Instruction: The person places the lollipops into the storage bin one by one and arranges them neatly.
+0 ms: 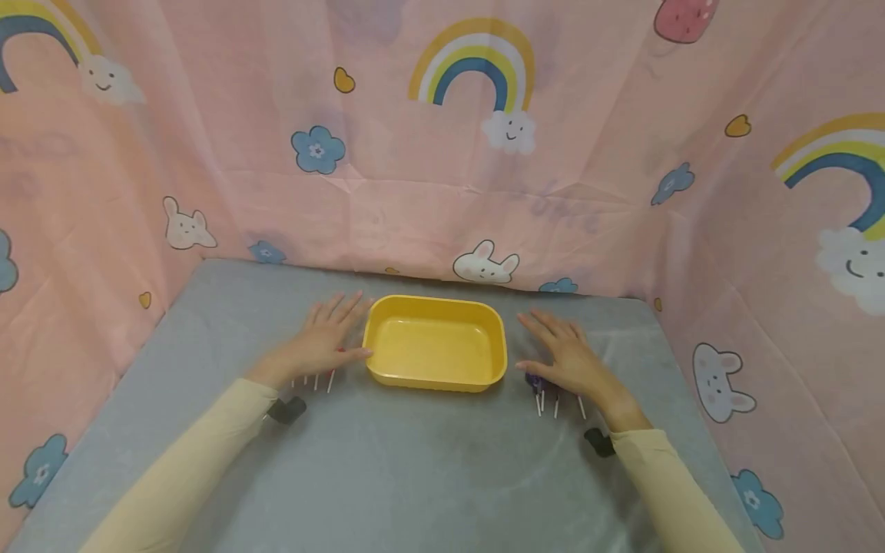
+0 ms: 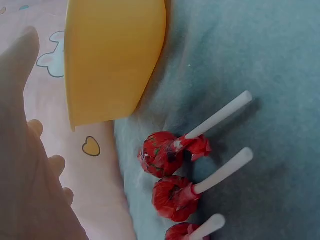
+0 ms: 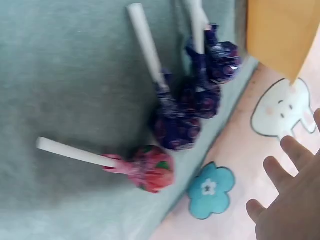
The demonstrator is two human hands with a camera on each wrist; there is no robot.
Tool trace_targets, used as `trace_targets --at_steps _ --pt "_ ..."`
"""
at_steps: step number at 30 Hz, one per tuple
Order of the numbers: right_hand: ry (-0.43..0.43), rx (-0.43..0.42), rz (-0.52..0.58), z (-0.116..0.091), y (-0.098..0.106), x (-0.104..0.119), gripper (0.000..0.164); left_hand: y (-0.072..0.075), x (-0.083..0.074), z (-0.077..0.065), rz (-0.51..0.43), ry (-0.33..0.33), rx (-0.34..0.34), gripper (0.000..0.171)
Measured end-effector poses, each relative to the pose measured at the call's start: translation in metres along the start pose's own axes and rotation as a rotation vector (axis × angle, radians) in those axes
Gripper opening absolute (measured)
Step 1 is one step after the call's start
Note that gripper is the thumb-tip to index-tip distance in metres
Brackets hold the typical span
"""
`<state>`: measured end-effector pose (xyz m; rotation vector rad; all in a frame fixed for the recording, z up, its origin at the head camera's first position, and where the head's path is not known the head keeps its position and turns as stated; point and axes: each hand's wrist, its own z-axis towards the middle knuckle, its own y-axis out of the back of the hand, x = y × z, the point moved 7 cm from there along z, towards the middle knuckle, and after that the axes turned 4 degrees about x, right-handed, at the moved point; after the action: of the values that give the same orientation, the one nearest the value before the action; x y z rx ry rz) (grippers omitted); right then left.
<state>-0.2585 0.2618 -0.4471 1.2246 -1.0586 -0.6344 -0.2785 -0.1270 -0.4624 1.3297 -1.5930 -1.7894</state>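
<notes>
A yellow plastic box (image 1: 435, 379) stands mid-table, its inside bare. On its left my left hand (image 1: 314, 346) hovers with fingers spread, the thumb tip at the box's edge; I cannot tell whether it touches. Beneath that hand lie several red-wrapped lollipops (image 2: 162, 154) with white sticks, partly hidden in the head view. My right hand (image 1: 570, 361) is held to the right of the box, fingers extended and holding nothing. Under it are several dark purple lollipops (image 3: 175, 127) and a pinkish-red lollipop (image 3: 152, 170) with a green mark.
Grey cloth covers the table (image 1: 415, 476). Pink printed curtains (image 1: 387, 207) rise behind it and at both sides. A dark wrist-worn piece (image 1: 286, 410) shows below the left wrist, and a similar dark piece (image 1: 599, 442) below the right one.
</notes>
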Motion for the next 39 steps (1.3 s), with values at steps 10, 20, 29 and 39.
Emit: trace_targets --at_steps 10,20,29,39 --pt "-0.043 0.037 0.134 -0.011 -0.02 -0.026 0.079 -0.01 -0.001 0.002 -0.038 0.019 0.044 0.091" --pt "-0.07 0.081 0.297 -0.021 -0.036 -0.043 0.069 -0.02 0.001 0.007 -0.056 0.02 0.052 0.093" --pt "-0.145 0.126 0.36 -0.023 -0.041 -0.048 0.063 -0.021 0.0 0.008 -0.059 0.041 0.083 0.104" --pt "-0.131 0.112 0.345 -0.025 -0.04 -0.044 0.052 -0.022 -0.003 0.009 -0.079 0.065 0.106 0.115"
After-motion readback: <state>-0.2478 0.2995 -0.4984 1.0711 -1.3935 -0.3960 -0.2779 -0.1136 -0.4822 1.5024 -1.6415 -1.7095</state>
